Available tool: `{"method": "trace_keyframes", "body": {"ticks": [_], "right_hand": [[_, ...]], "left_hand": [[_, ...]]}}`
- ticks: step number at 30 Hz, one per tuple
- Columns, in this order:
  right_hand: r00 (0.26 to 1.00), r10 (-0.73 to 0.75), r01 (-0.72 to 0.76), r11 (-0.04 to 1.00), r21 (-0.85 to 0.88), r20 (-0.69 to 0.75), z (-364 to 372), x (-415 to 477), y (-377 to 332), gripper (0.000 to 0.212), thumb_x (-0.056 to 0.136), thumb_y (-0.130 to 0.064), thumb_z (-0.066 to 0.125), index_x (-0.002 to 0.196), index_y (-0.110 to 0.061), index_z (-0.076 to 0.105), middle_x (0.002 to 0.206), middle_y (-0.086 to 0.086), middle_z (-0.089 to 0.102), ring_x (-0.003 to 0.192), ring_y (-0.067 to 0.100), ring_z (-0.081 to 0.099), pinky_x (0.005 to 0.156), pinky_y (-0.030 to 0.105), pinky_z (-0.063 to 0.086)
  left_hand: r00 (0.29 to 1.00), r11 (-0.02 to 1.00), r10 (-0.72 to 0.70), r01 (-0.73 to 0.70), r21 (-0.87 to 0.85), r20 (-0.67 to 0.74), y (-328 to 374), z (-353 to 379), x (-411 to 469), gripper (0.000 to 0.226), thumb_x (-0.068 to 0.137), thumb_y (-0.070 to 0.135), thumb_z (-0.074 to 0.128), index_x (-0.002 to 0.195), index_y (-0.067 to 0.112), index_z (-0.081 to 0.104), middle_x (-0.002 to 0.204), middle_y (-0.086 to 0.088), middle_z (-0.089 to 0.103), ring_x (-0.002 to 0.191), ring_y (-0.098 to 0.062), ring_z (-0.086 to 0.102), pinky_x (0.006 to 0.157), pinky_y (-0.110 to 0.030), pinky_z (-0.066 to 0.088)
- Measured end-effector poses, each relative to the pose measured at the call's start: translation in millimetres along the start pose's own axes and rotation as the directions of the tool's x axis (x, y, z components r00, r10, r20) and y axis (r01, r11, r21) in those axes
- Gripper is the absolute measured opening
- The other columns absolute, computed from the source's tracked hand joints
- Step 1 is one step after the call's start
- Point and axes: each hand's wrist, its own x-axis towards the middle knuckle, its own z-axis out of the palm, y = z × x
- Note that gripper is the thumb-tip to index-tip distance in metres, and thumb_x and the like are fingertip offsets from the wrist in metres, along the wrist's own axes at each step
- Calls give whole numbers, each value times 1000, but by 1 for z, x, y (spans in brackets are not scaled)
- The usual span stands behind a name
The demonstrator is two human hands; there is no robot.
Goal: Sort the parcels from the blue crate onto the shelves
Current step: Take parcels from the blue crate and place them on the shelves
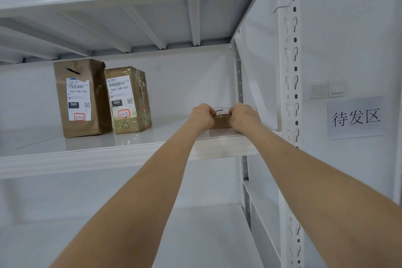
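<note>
Now both hands, left (pixel 201 115) and right (pixel 244 116), pinch small parcel (pixel 220 121) by ends on shelf (pixel 130 141); seems light, stiff cardboard, easy end hold

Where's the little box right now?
In the head view, the little box sits on the right end of the middle shelf, held between the left hand and right hand, near the white post.

Head camera faces up-forward, near the shelf (pixel 108 143).

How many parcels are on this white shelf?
3: taller brown paper parcel and shorter taped brown parcel at left; small brown cardboard parcel gripped by left hand and right hand. Others may be hidden.
</note>
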Motion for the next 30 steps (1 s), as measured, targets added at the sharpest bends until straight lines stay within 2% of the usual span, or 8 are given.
{"method": "trace_keyframes", "body": {"ticks": [3, 10, 14, 16, 20, 23, 27, 30], "right_hand": [[1000, -3, 2, 1000, 6, 27, 3, 6, 0, 37, 90, -8, 50, 126, -15, 57, 119, 11, 59, 106, 29, 59, 82, 32, 47], [996, -56, 57, 998, -13, 68, 1, 4, -1, 36, 88, -6, 45, 120, -12, 60, 111, 12, 61, 96, 29, 60, 76, 32, 49], [993, -102, 103, 994, -24, 62, -3, -4, -2, 34, 88, -7, 45, 119, -13, 58, 120, 12, 55, 99, 29, 57, 76, 33, 48], [993, -113, 114, 993, -31, 35, -6, -11, -1, 38, 89, -6, 45, 125, -13, 54, 127, 11, 46, 108, 30, 53, 81, 35, 47], [989, -142, 138, 988, -70, -46, -13, -31, -1, 45, 90, -6, 48, 134, -15, 48, 133, 11, 39, 121, 30, 42, 92, 38, 43], [982, -155, 150, 987, -52, -109, -13, -56, -2, 49, 88, -3, 52, 134, -18, 46, 134, 8, 38, 122, 28, 39, 91, 35, 42], [940, -220, 217, 975, -40, -260, -5, -98, -6, 43, 89, -7, 52, 129, -20, 49, 132, 5, 39, 120, 25, 38, 87, 32, 43], [908, -270, 273, 961, -36, -319, 11, -135, -6, 40, 89, -7, 54, 127, -20, 51, 133, 4, 40, 121, 24, 38, 85, 32, 44]], "left_hand": [[1000, 1000, -3, 3, 10, 4, 0, 2, 5, 42, 88, -3, 45, 125, 13, 59, 132, -10, 53, 121, -23, 51, 95, -22, 40], [996, 996, 15, -22, 88, 82, 2, 0, 1, 47, 90, -2, 42, 134, 13, 52, 138, -10, 49, 126, -25, 46, 98, -24, 36], [991, 984, 58, -77, 160, 118, 9, -7, -9, 46, 92, -2, 38, 137, 8, 46, 140, -13, 47, 128, -27, 43, 100, -28, 35], [991, 975, 74, -96, 200, 115, 9, -12, -16, 46, 94, 0, 39, 139, 8, 43, 141, -13, 45, 130, -27, 42, 101, -29, 34], [994, 976, 103, -106, 191, 22, 4, -18, -33, 47, 92, 2, 43, 139, 10, 43, 141, -13, 42, 128, -27, 43, 101, -32, 37], [980, 980, 169, -155, 125, -106, -3, -20, -59, 45, 89, 0, 44, 132, 12, 49, 134, -9, 44, 119, -24, 50, 98, -38, 44], [903, 960, 279, -267, 83, -327, -18, -19, -105, 42, 85, -4, 43, 120, 15, 57, 123, -1, 51, 105, -18, 56, 83, -39, 50], [883, 951, 308, -299, 82, -354, -42, -10, -141, 39, 83, -6, 45, 115, 12, 59, 117, -2, 55, 104, -18, 57, 79, -39, 51]]}}
